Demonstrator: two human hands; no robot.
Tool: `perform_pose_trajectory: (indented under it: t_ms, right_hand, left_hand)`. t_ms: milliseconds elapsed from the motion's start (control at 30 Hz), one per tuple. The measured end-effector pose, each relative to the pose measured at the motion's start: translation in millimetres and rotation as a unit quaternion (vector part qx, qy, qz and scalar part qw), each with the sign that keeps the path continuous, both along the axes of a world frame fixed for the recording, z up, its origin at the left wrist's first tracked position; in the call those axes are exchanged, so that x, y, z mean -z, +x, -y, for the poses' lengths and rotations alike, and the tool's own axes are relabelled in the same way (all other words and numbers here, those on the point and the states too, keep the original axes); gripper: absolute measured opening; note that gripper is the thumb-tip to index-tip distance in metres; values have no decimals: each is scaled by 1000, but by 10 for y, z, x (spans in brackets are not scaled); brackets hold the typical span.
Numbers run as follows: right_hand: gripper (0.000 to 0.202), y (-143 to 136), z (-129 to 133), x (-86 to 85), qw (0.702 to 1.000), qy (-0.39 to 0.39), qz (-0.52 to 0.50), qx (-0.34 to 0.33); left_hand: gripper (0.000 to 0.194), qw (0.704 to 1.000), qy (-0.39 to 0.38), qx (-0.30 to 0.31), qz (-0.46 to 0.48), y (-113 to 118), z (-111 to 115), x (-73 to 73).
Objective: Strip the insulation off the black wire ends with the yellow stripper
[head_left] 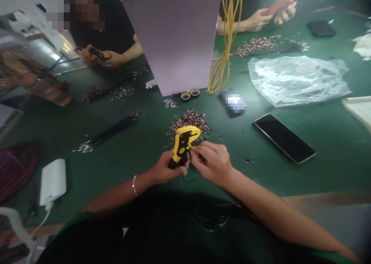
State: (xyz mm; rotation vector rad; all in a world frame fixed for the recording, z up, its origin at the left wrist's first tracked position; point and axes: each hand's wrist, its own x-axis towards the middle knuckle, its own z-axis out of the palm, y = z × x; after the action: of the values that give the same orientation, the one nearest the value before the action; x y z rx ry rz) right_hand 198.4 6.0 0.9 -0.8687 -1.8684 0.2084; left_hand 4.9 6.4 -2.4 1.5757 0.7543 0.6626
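Observation:
My left hand [168,167] is wrapped round the handle of a yellow and black wire stripper [183,141], whose head points up and to the right. Close beside the tool's jaw, my right hand [213,159] has its fingers pinched together; a short dark wire [200,156] shows at them, partly hidden by the fingers. Just beyond the tool lies a pile of short copper-coloured wire pieces [191,119] on the green table [139,140]. To the left rests a bundle of black wires [108,132] with bare, silvery ends.
A phone [285,137] and a clear plastic bag [298,78] lie to the right. At left are a white power bank [53,181] and coiled red cable [17,167]. A pale panel [176,36] stands ahead, yellow wires [228,32] hanging beside it. Co-workers sit opposite, holding tools.

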Motion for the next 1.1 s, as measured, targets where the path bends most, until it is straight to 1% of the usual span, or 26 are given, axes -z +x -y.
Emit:
perform_pose_trajectory:
  t_ms: [167, 333, 467, 533, 667, 767, 833, 867, 933, 967, 1033, 1100]
  right_hand:
    - [25, -6, 2, 5, 1000, 1, -2, 2]
    - [27, -17, 4, 10, 1000, -15, -7, -5]
    - [27, -22, 1, 11, 999, -31, -10, -9]
    - [26, -24, 2, 7, 999, -49, -14, -10]
    - [23, -25, 6, -14, 993, -112, -38, -12]
    - [19, -17, 1, -18, 983, -160, -85, -15]
    - [16, -2, -10, -13, 965, -225, -135, -14]
    - [14, 9, -19, -12, 949, -270, -163, -12]
    - [12, 36, -43, -20, 906, -363, -218, -10]
    - [13, 51, -58, -30, 885, -397, -242, -15]
    - [14, 85, -89, -56, 855, -434, -281, -36]
    - [14, 118, -118, -78, 838, -439, -318, -60]
  left_hand:
    - [17, 999, 20, -5, -36, -4, 3, -19]
    - [22, 999, 5, -20, -35, 10, 16, -34]
    - [24, 997, -23, -53, -41, 5, 37, 12]
    - [24, 996, -42, -70, -35, -6, 48, 45]
    - [25, 991, -82, -99, -23, -28, 59, 88]
    - [27, 986, -132, -97, 5, -22, 51, 94]
    - [28, 981, -171, -77, 51, -7, 39, 84]
    - [28, 977, -189, -66, 78, 1, 31, 75]
    - [27, 965, -223, -47, 126, 12, 14, 51]
    - [25, 960, -235, -44, 144, 15, 5, 39]
    - [22, 952, -255, -43, 165, 11, -11, 17]
    - [22, 946, -263, -41, 182, 0, -24, 4]
